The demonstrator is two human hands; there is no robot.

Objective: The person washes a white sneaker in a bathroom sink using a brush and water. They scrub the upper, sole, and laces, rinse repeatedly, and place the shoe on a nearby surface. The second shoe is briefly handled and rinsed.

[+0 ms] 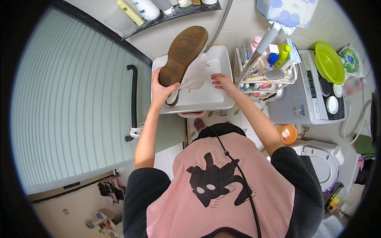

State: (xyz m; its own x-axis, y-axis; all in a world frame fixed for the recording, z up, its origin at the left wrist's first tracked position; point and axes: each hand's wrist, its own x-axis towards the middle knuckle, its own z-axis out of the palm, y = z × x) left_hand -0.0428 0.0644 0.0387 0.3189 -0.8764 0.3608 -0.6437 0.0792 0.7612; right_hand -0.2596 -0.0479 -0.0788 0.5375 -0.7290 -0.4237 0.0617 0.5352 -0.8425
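Observation:
In my left hand (162,88) is a shoe (183,49), gripped at the heel end with the thumb across it. Its brown, worn sole faces me and the toe points away, above the white sink (225,93). A whitish, limp-looking piece (195,74) shows along the shoe's right side; whether it is the shoe's upper or a cloth, I cannot tell. Below the heel, a white and brown edge shows partly behind my left hand. My right hand (224,84) hovers over the sink's right side, apart from the shoe, fingers spread and holding nothing.
A dark shelf (178,18) of bottles and a grey hose (220,25) are beyond the sink. To the right stand a rack (264,75) of toiletries, a metal pole (258,51) and a washing machine (291,103). A ribbed glass door (79,99) is at left.

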